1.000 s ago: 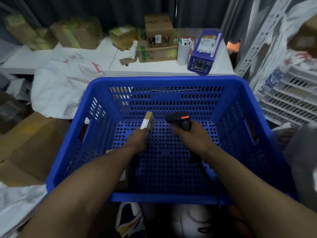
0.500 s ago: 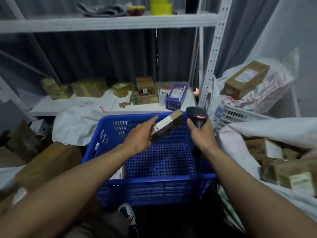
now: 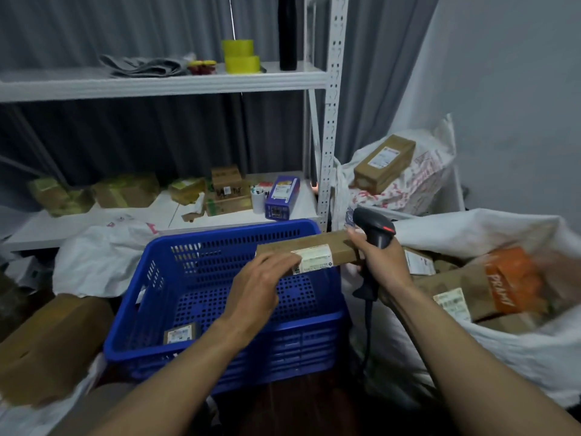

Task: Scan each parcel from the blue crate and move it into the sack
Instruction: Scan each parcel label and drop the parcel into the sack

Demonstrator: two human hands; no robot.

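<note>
**Inspector:** Head view. State of each grip?

**Clerk:** The left grip point(image 3: 257, 287) is clamped on the left end of the long parcel point(image 3: 333, 247). Its fingers lie over the labelled face and the thumb is out of sight. The right grip point(image 3: 382, 265) is closed round the handle of the scanner point(image 3: 374, 228), whose head rises just above it. The parcel's right end meets that same grip.

**Inspector:** Position of the parcel?

**Clerk:** Aloft and roughly level, between the two grips, over the far right corner of the blue crate point(image 3: 298, 328). The sack point(image 3: 471, 225) gapes to the right of the right grip, with boxes inside. One small parcel point(image 3: 181, 333) lies in the crate, below and left of the left grip.

**Inspector:** Step in hand?

**Clerk:** By my judgement, transfer to the sack. To do it well, carry the parcel rightward past the scanner, keep it off the cable point(image 3: 367, 328), clear the sack's mouth and release low so it settles flat.

**Inspector:** Deficiencies?

**Clerk:** I cannot tell whether the label has been read, or whether the right grip also bears on the parcel. The label print is illegible. The sack's right side is blurred, and the cable's lower run is lost in the dark.
</note>
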